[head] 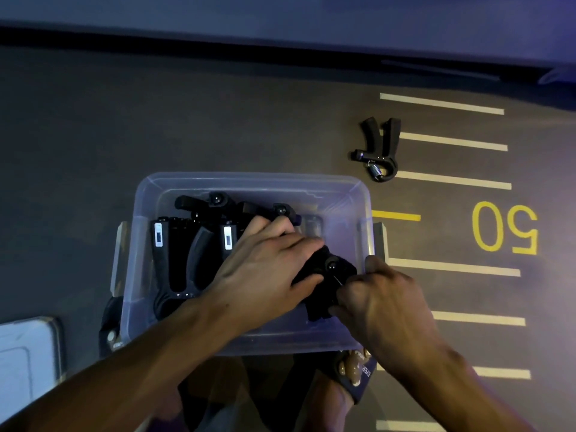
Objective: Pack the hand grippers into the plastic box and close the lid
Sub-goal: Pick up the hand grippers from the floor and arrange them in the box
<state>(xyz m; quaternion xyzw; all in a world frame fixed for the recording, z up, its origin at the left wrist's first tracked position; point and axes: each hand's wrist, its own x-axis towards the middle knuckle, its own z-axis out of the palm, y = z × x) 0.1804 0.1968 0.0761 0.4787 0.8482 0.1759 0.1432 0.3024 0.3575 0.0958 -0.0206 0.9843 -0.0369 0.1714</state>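
A clear plastic box [149, 188] stands open on the dark floor in front of me, with several black hand grippers [199, 244] lying in its left half. My left hand [265, 266] and my right hand [383, 304] both hold one black hand gripper [330, 269] low inside the right part of the box. My left fingers lie over its top, and my right fingers pinch its lower end. Another black hand gripper [378, 148] with a visible spring lies on the floor beyond the box's right corner. The lid [25, 353] lies at the lower left.
White floor stripes [452, 141] and a yellow "50" [505, 227] mark the floor on the right. My feet in sandals [355, 369] stand just below the box. A dark wall base [280, 45] runs along the far side.
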